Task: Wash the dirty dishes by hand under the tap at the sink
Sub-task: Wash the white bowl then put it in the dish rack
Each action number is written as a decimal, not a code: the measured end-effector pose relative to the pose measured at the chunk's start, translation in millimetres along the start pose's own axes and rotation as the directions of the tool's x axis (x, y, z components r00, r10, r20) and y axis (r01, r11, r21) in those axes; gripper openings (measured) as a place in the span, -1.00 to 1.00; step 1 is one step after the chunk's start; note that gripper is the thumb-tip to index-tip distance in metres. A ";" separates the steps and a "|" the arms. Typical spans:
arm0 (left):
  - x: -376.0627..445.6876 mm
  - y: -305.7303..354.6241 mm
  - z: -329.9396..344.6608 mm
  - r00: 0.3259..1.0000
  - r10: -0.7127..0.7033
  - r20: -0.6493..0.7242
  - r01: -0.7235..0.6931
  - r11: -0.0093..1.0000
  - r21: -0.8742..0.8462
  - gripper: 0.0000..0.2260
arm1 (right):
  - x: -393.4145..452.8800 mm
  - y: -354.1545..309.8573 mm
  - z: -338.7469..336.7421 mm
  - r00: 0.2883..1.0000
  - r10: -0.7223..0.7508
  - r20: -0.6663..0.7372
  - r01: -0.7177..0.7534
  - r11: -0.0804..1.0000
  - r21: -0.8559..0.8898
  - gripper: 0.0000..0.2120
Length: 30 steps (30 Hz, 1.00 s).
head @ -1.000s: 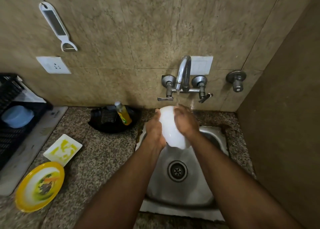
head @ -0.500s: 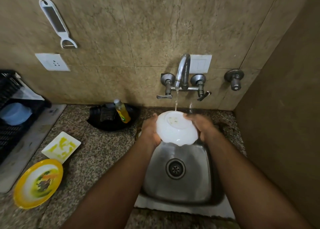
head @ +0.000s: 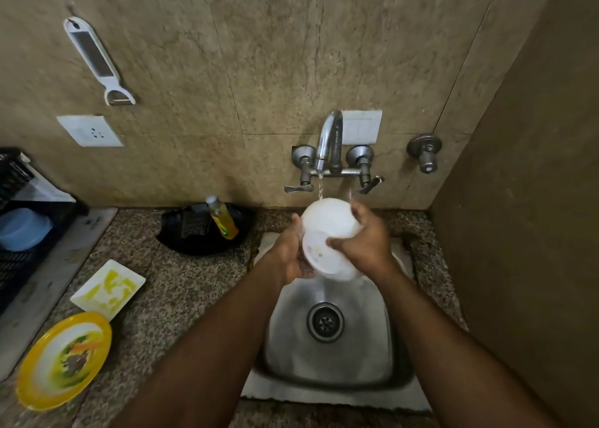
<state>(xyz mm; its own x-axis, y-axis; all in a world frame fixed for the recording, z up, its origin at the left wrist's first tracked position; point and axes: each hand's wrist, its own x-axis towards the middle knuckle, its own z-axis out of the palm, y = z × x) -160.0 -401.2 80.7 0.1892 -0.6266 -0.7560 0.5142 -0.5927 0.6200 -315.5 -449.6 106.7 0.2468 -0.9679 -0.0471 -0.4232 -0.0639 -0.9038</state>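
A white bowl is held over the steel sink, tipped so its underside and foot ring face me. Water runs from the tap onto the bowl's upper edge. My left hand grips the bowl's left rim from below. My right hand curls over its right side, thumb on the base and fingers over the top. A dirty yellow plate and a smeared white square dish lie on the counter at the left.
A yellow soap bottle leans in a black pan behind the counter. A black rack with a blue container stands at far left. A peeler hangs on the wall. A brown side wall closes the right.
The bowl turned from facing up with its inside toward me to showing its underside. My right hand shifted from the rim to over the bowl's side and base.
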 end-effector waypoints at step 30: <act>-20.4 -15.7 -8.0 0.898 0.439 0.004 -0.397 0.816 -0.419 -0.33 | 0.0 37.1 33.8 0.891 -0.154 0.428 0.435 0.566 -0.701 -0.19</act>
<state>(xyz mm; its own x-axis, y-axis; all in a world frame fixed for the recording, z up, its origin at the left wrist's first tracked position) -165.3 -375.1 84.7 0.3926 -0.8253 -0.4058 0.6953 -0.0225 0.7184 -301.7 -443.8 58.8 0.6580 -0.7483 -0.0846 -0.7431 -0.6271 -0.2335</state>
